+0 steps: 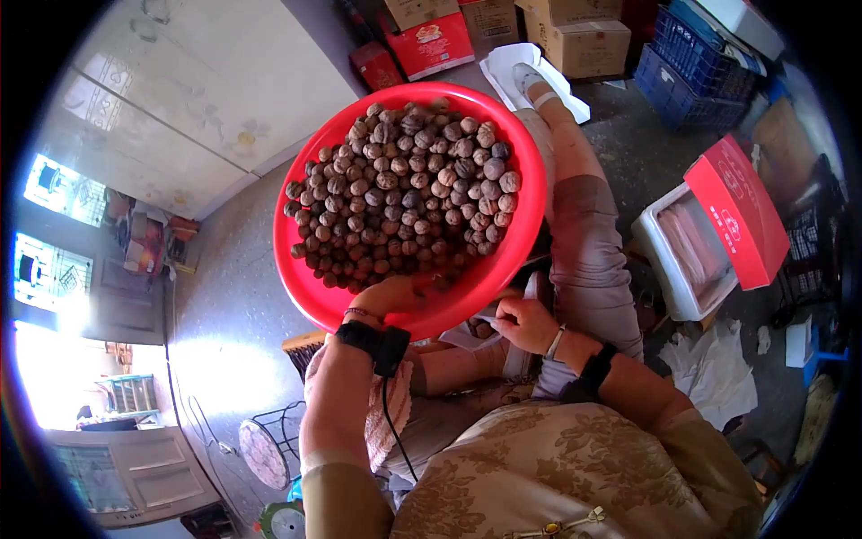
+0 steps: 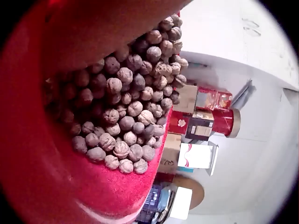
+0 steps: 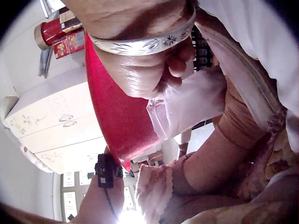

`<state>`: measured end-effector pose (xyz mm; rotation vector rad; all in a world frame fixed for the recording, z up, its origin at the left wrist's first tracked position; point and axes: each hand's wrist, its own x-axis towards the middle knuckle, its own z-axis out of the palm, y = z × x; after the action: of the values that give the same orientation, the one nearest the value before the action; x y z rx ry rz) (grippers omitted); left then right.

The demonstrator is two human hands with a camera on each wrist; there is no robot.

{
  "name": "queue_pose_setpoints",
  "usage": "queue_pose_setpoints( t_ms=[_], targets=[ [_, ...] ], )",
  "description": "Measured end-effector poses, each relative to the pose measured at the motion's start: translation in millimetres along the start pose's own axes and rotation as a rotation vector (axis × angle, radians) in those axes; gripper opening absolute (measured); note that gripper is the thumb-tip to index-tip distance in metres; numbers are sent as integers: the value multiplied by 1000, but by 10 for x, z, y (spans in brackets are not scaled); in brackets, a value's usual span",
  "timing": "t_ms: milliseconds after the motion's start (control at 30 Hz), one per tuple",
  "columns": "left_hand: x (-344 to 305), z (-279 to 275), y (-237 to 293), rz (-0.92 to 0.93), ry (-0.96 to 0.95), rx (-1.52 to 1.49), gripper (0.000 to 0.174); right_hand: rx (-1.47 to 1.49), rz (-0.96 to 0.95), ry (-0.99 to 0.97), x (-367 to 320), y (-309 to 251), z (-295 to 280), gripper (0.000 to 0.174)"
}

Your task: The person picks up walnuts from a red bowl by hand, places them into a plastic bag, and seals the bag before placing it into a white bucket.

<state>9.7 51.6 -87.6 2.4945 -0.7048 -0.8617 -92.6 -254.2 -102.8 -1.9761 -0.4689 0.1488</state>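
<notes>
A big red basin (image 1: 532, 225) sits tilted in front of the person, heaped with walnuts (image 1: 395, 184). Over its near rim comes the left hand (image 1: 392, 295), with its fingertips low among the nearest walnuts. In the left wrist view that hand is a dark blur across the top, and its fingers are hidden, so I cannot tell whether they grip a walnut. Just outside the basin's near right rim, the right hand (image 1: 528, 323) pinches the edge of a clear plastic bag (image 3: 189, 105) with curled fingers. Some walnuts show at the bag in the head view.
An open foam box (image 1: 682, 260) with a red lid stands on the floor at the right. Blue crates (image 1: 696, 76) and cardboard boxes (image 1: 588, 45) are stacked at the back. A pale cabinet (image 1: 197, 81) stands at the left, and a brush (image 1: 303, 346) lies below the basin.
</notes>
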Motion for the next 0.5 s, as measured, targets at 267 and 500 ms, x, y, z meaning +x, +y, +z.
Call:
queue_pose_setpoints(
  t_ms=[267, 500],
  targets=[
    [-404, -483, 787, -262, 376, -641, 35, 26, 26, 18, -25, 105, 48, 18],
    [-1059, -362, 1454, -107, 543, -1065, 36, 33, -64, 93, -15, 129, 69, 15]
  ],
)
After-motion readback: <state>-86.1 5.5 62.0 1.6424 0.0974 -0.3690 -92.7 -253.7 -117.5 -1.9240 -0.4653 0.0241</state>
